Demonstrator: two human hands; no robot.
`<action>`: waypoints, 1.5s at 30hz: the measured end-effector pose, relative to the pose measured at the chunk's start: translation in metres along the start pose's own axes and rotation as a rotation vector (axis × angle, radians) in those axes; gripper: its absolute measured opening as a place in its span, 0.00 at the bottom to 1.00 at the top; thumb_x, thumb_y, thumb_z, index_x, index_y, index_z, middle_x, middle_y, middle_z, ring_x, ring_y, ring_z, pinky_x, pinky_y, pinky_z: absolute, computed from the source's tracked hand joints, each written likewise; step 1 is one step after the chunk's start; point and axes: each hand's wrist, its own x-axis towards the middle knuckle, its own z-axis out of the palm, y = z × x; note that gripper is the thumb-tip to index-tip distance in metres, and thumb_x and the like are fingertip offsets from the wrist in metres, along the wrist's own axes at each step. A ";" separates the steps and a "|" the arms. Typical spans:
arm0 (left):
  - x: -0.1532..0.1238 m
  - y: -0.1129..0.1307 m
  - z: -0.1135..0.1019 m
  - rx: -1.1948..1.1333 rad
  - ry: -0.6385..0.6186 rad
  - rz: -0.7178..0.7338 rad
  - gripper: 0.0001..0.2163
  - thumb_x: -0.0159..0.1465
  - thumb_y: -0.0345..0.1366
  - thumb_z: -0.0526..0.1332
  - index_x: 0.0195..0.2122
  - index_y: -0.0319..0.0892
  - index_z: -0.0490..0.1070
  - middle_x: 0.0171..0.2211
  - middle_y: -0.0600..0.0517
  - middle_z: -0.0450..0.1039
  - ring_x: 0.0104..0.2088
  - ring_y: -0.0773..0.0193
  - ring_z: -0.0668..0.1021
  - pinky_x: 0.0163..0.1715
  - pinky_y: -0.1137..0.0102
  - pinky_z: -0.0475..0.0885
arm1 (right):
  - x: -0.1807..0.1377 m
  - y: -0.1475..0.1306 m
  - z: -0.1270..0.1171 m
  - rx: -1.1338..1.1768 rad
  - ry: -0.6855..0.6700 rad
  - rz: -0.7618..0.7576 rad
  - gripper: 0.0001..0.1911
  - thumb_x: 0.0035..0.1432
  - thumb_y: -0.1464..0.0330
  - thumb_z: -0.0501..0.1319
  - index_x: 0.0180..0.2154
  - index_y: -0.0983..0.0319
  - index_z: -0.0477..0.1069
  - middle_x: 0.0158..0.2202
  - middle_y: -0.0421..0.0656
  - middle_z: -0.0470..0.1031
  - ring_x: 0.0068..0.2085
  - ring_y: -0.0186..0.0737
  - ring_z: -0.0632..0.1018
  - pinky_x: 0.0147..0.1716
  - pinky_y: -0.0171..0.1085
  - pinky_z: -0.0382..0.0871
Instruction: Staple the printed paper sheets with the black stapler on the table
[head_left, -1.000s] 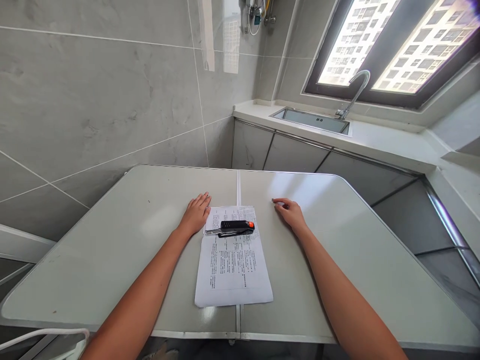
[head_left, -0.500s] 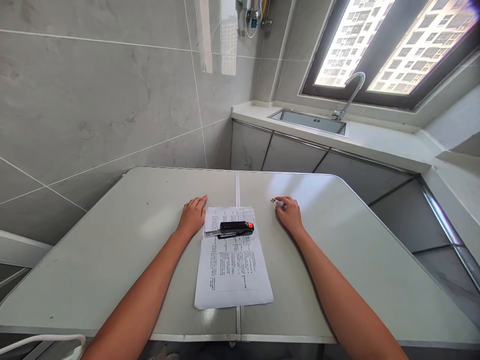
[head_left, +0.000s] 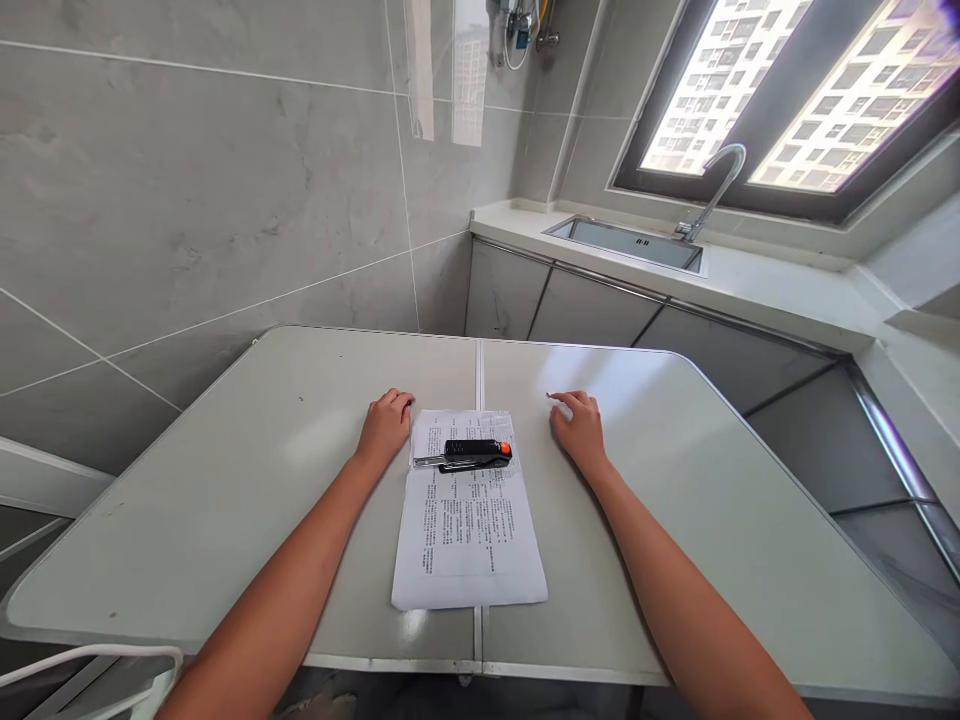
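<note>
Paper (head_left: 469, 540), a printed sheet, lies flat at the middle of the table (head_left: 225, 480), over its centre seam. Left of the paper's far corner, the left hand (head_left: 385, 428) rests on the table with fingers curled under in a loose fist. Nothing shows in it, and whether it touches the paper's edge cannot be told. On the paper's far end a black stapler (head_left: 472, 454) lies crosswise, orange tip to the right. Right of the paper, apart from it, the right hand (head_left: 579, 432) rests with fingers bent. A tiny speck (head_left: 549, 395) sits at its fingertip, but whether it is pinched cannot be told. Far right of the paper, beyond the table, is a sink (head_left: 626, 243).
</note>
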 end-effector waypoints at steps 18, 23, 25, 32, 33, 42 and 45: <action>-0.001 0.008 -0.004 -0.348 0.139 -0.081 0.04 0.69 0.34 0.58 0.40 0.44 0.72 0.42 0.48 0.77 0.41 0.57 0.79 0.44 0.63 0.74 | -0.059 -0.102 0.007 0.322 -0.521 -0.578 0.32 0.66 0.58 0.65 0.68 0.53 0.60 0.60 0.50 0.72 0.59 0.52 0.74 0.59 0.53 0.71; -0.003 0.019 -0.005 -0.626 0.154 -0.203 0.08 0.70 0.42 0.60 0.42 0.44 0.69 0.35 0.52 0.79 0.28 0.64 0.80 0.34 0.67 0.76 | -0.057 -0.097 0.012 0.341 -0.504 -0.482 0.26 0.69 0.65 0.61 0.66 0.51 0.62 0.54 0.47 0.75 0.53 0.47 0.77 0.54 0.49 0.75; -0.003 0.021 -0.004 -0.691 0.143 -0.214 0.09 0.68 0.44 0.62 0.41 0.44 0.71 0.33 0.52 0.78 0.27 0.65 0.80 0.33 0.68 0.76 | -0.056 -0.096 0.013 0.352 -0.536 -0.461 0.26 0.69 0.65 0.61 0.66 0.52 0.63 0.53 0.47 0.76 0.54 0.47 0.76 0.54 0.49 0.74; -0.002 0.020 0.001 -0.954 0.084 -0.281 0.15 0.60 0.48 0.71 0.39 0.41 0.78 0.36 0.47 0.80 0.32 0.60 0.82 0.39 0.63 0.80 | -0.056 -0.090 0.014 0.483 -0.480 -0.422 0.20 0.67 0.69 0.62 0.59 0.52 0.70 0.50 0.45 0.78 0.51 0.45 0.78 0.52 0.47 0.74; -0.001 0.020 0.001 -0.955 0.081 -0.278 0.15 0.59 0.48 0.72 0.39 0.41 0.79 0.36 0.47 0.80 0.32 0.59 0.82 0.40 0.62 0.80 | -0.055 -0.088 0.014 0.507 -0.429 -0.401 0.20 0.67 0.69 0.61 0.59 0.52 0.70 0.50 0.45 0.78 0.50 0.45 0.78 0.51 0.46 0.75; -0.006 0.030 -0.002 -0.969 0.094 -0.153 0.14 0.58 0.47 0.74 0.36 0.42 0.80 0.47 0.43 0.80 0.44 0.54 0.83 0.51 0.58 0.78 | -0.049 -0.086 0.014 0.494 -0.241 -0.284 0.17 0.64 0.69 0.63 0.54 0.54 0.74 0.46 0.45 0.79 0.48 0.46 0.79 0.49 0.47 0.75; -0.008 0.039 -0.009 -0.994 0.044 -0.135 0.14 0.58 0.46 0.74 0.37 0.42 0.79 0.44 0.44 0.81 0.44 0.54 0.83 0.52 0.56 0.78 | -0.049 -0.085 0.014 0.493 -0.260 -0.314 0.16 0.65 0.68 0.63 0.54 0.54 0.74 0.46 0.45 0.79 0.48 0.47 0.78 0.49 0.47 0.75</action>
